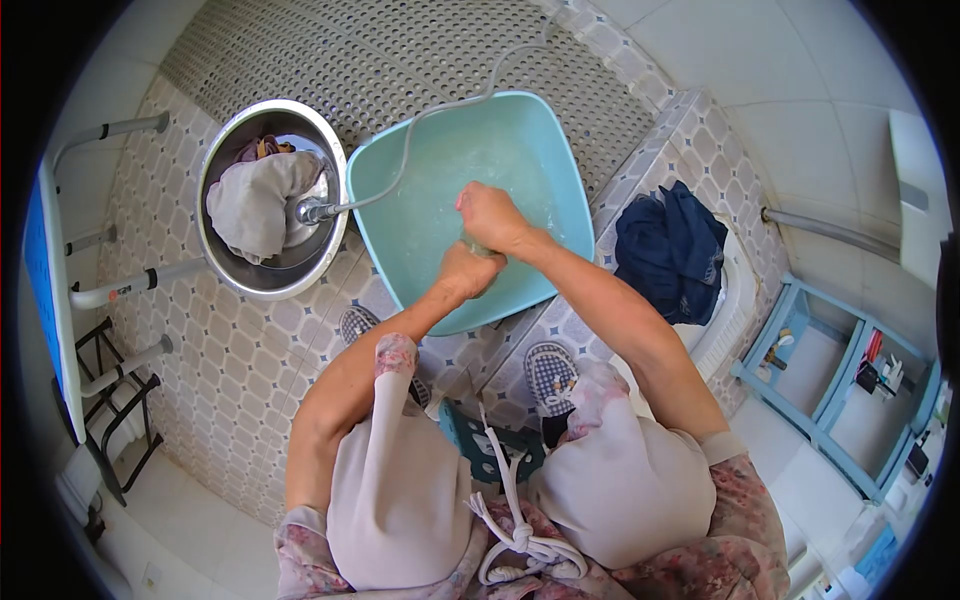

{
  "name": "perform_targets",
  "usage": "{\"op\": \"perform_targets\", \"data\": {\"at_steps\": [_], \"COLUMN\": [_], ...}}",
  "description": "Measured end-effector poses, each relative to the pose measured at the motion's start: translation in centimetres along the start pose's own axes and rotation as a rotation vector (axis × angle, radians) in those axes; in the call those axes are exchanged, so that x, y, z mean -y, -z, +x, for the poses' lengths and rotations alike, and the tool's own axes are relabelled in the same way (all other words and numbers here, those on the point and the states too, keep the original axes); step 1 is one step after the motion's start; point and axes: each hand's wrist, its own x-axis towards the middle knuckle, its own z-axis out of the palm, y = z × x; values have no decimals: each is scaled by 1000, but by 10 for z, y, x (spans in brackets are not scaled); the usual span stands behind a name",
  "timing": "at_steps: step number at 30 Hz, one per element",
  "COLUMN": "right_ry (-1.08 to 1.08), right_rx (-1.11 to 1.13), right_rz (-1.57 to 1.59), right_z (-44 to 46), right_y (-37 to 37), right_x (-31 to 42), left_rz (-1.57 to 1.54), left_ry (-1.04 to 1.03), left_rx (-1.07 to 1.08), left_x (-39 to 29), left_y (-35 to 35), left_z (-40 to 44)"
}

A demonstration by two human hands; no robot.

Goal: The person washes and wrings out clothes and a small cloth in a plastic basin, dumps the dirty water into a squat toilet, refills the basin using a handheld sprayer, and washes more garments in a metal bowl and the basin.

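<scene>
Over a light teal basin of water, both my hands are closed near each other. My right hand is a fist, a little farther from my body. Just below it, my left hand has its fingers curled tight. A small pale greenish bit, perhaps wet cloth, shows between the two fists; most of it is hidden by the fingers. Left of the basin stands a round steel bowl with grey cloth and some darker cloth in it. A shower head rests in this bowl.
The shower hose crosses the basin's left rim. A perforated grey mat covers the far floor. To the right, dark blue clothing lies over a white squat toilet beside a blue shelf rack. Metal rails stand left.
</scene>
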Motion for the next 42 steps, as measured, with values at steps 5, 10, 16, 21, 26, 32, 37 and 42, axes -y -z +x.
{"op": "perform_targets", "data": {"at_steps": [5,10,16,21,26,32,37,42], "right_ry": [-197,-513,-298,-626,-459,348,695,1082], "right_rx": [-50,-169,-437,-162,295,20,-240,-293], "right_rz": [-117,606,137,941,1216,212,-271,-184], "right_z": [-2,-20,0,-4,-42,-76,-122,-106], "right_y": [-25,-31,5,-12,23,61,84,94], "right_x": [-23,-32,-81,-80,-15,10,52,63], "left_rz": [464,668,678,732,-24,-692,-748,-533], "left_ry": [-49,-182,-64,-71,25,321,244,226], "left_rx": [-95,-231,-297,-341,-45,472,602,726], "left_x": [7,2,6,8,26,-39,-92,-127], "left_y": [7,0,27,29,53,86,114,119], "left_z": [-13,-25,2,18,49,-6,-63,-84]}}
